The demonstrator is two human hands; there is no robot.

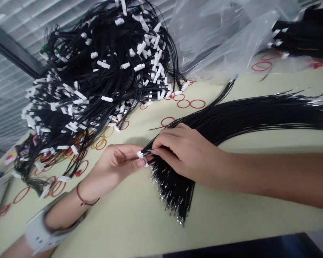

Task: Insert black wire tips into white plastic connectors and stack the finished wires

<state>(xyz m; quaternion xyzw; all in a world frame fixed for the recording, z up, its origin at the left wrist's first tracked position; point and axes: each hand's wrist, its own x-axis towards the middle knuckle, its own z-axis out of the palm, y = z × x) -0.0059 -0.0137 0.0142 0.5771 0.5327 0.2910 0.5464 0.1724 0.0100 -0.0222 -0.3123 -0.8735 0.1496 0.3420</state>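
Wire-harness assembly workshop, by the look of it. Evidence: pale desk (118, 229) carrying a big heap of black cables (107, 43) with white plastic connectors (103, 65), a loose wire bundle (253, 114) with shiny metal ends (180, 219), scattered red rubber bands (190, 104), clear plastic bag (223, 39). Slatted blinds (27, 21) behind.

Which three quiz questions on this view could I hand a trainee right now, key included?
1. Choose: what pinches the white connector? A) left hand B) right hand C) neither
2. True or false: all the loose rings are blue.
3. Fill in: in the picture, metal-tipped wire ends fan out below the ___ hand.

Key:
1. A, the left hand.
2. False; red loose rings show.
3. Right; they fan out below the right hand.
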